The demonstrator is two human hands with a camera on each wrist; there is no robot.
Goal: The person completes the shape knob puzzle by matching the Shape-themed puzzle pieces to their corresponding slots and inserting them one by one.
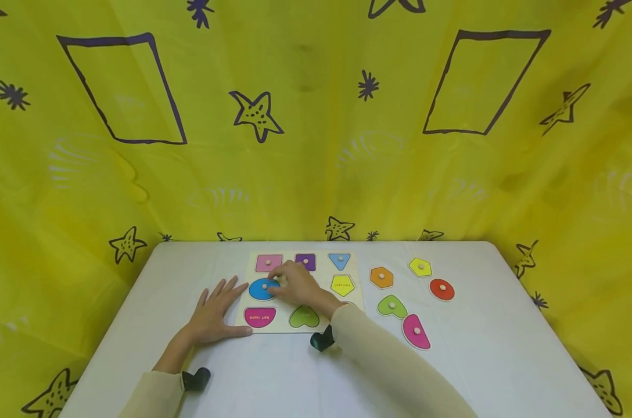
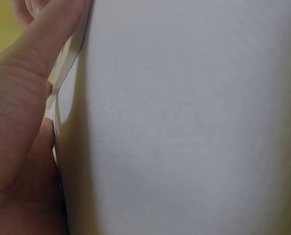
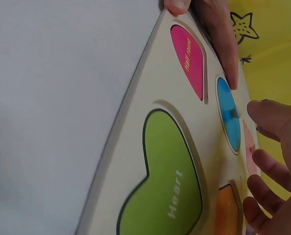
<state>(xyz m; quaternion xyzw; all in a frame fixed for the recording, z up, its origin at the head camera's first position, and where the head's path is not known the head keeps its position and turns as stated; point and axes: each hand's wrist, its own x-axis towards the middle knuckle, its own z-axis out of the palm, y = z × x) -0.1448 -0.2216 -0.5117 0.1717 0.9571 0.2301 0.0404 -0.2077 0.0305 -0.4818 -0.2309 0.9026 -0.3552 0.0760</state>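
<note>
A wooden puzzle board (image 1: 282, 320) with coloured shapes lies on the white table. My left hand (image 1: 214, 316) rests flat and spread at its left side, fingertips and thumb at the edge. Over the board reaches my right hand (image 1: 299, 285), thumb and fingers loosely bent around the knob of the blue oval piece (image 1: 257, 294). In the right wrist view a small gap shows between the thumb and that knob, and the blue oval (image 3: 225, 98) lies in the board. Nearer me are the pink half-round recess (image 1: 260, 313) and green heart recess (image 1: 301, 318).
Right of the board lie loose knobbed pieces: an orange hexagon (image 1: 376, 278), yellow pentagon (image 1: 415, 270), red round piece (image 1: 438, 294), green heart (image 1: 385, 309) and pink half round (image 1: 412, 339). A pink rectangle (image 1: 262, 259), purple square (image 1: 300, 258) and blue triangle (image 1: 334, 257) sit along the far row.
</note>
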